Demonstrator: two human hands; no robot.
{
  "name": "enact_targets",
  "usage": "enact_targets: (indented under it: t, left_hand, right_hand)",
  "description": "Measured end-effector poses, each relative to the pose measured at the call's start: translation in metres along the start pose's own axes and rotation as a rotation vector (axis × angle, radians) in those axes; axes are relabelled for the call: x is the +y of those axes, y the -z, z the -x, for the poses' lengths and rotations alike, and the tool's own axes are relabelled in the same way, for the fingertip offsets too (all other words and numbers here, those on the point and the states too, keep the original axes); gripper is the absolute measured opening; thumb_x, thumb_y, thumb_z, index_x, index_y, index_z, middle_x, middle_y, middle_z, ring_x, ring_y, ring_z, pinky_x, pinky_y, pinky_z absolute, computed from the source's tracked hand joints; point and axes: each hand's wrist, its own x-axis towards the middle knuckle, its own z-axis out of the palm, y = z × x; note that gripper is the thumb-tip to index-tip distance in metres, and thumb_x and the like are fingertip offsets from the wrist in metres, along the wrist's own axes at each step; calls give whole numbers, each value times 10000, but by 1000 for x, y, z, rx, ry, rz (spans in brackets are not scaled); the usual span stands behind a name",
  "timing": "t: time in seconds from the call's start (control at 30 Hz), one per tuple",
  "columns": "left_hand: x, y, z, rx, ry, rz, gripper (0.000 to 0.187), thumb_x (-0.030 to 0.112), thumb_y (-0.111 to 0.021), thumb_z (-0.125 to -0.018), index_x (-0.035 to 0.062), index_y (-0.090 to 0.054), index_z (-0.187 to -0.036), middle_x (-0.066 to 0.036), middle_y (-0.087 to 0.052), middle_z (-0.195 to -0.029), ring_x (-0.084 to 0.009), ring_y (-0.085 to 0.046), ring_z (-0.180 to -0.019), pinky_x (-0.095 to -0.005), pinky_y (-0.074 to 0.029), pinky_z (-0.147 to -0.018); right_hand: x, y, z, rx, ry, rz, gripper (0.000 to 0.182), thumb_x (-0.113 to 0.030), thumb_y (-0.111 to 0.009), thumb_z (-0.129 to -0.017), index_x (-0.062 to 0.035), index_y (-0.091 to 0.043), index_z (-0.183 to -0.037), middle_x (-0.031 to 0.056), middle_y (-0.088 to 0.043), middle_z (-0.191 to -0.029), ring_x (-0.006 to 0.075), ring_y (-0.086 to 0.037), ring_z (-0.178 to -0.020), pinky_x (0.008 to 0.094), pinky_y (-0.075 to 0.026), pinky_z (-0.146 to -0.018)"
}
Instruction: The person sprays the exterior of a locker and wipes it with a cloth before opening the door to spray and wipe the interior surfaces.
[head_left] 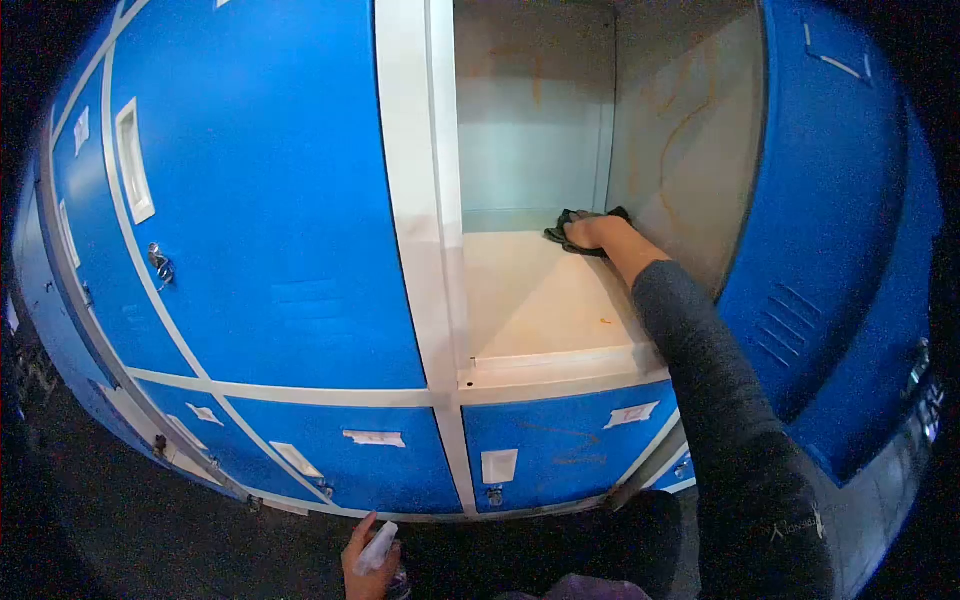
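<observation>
My right hand (586,235) reaches into an open locker compartment (540,290) and presses a dark cloth (562,238) onto its floor near the back right corner. The fingers are closed over the cloth, which bunches out on both sides. Orange-brown streaks mark the compartment's side wall (690,130) and back, and a small orange mark lies on its floor. Low at the bottom of the view, my left hand (366,565) is wrapped round a spray bottle (377,548). Its white head shows, while most of its body is hidden.
The open blue locker door (830,200) stands to the right of the compartment. At the left is a large shut blue door (250,180) with a key in its lock (160,262). Smaller blue doors (565,445) with paper labels line the bottom row, above a dark floor (200,540).
</observation>
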Motion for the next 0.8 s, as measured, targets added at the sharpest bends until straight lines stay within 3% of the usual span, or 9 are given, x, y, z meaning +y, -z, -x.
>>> enact_targets:
  t: [0.03,0.1,0.13,0.23,0.33,0.37,0.47,0.5,0.8]
  left_hand:
    - [10,-2,4,20,84,-4,487,11,-633,-791,2,-471,-1251,-101,-617,-981,-144,-583,-852,-264,-475,-795]
    - [-26,3,-5,-21,-113,4,530,32,-668,-751,13,-487,-1249,-73,-591,-844,-121,-549,-741,-248,-456,-686]
    - [-39,6,-5,-40,-206,6,551,42,-685,-731,18,-494,-1248,-59,-577,-776,-110,-533,-686,-239,-447,-632]
    - [-18,11,5,-74,-313,-172,535,55,-677,-740,24,-499,-1244,-60,-580,-779,-107,-537,-697,-236,-446,-640]
    - [-24,9,9,-68,-299,-97,531,69,-674,-742,27,-501,-1242,-60,-579,-773,-114,-539,-684,-246,-455,-643]
    - [-24,10,12,-70,-254,-32,531,69,-675,-741,28,-501,-1242,-60,-578,-771,-117,-539,-679,-249,-457,-641]
    - [-15,15,25,-63,-399,-165,530,92,-687,-740,27,-507,-1234,-62,-596,-784,-121,-556,-676,-255,-464,-633]
    - [-13,15,27,-68,-403,-172,531,100,-692,-739,27,-508,-1232,-64,-600,-788,-122,-562,-679,-255,-465,-632]
    - [-23,16,32,-42,-509,-193,513,100,-696,-730,4,-519,-1202,-66,-582,-725,-144,-571,-653,-268,-471,-628]
  right_hand:
    - [9,-11,-13,23,23,38,523,-319,-135,-941,-130,-248,-1415,115,-97,-1503,327,-111,-1375,470,-147,-1114]
    - [17,-24,-16,66,70,112,515,-310,-142,-940,-129,-266,-1407,128,-99,-1501,337,-112,-1373,468,-148,-1116]
    - [-18,2,51,-28,54,157,513,-312,-163,-938,-111,-294,-1391,145,-119,-1494,347,-116,-1370,479,-155,-1112]
    - [-22,-5,81,45,5,27,508,-301,-169,-943,-85,-316,-1378,158,-166,-1481,353,-150,-1362,456,-180,-1110]
    - [-35,-2,132,110,16,-52,513,-306,-182,-948,-43,-333,-1361,162,-188,-1474,345,-169,-1358,413,-192,-1111]
    - [-35,-7,140,109,62,-32,519,-311,-187,-948,-32,-322,-1364,162,-186,-1475,338,-175,-1358,401,-191,-1111]
    - [-37,-19,168,206,214,71,566,-338,-224,-943,22,-263,-1377,167,-194,-1471,309,-199,-1355,383,-179,-1115]
    - [-33,-22,185,219,194,-101,565,-323,-251,-936,27,-256,-1379,182,-220,-1459,304,-224,-1347,389,-189,-1109]
    - [-39,-28,294,327,330,-97,525,-281,-277,-921,-4,-313,-1364,187,-331,-1405,293,-300,-1314,355,-241,-1091]
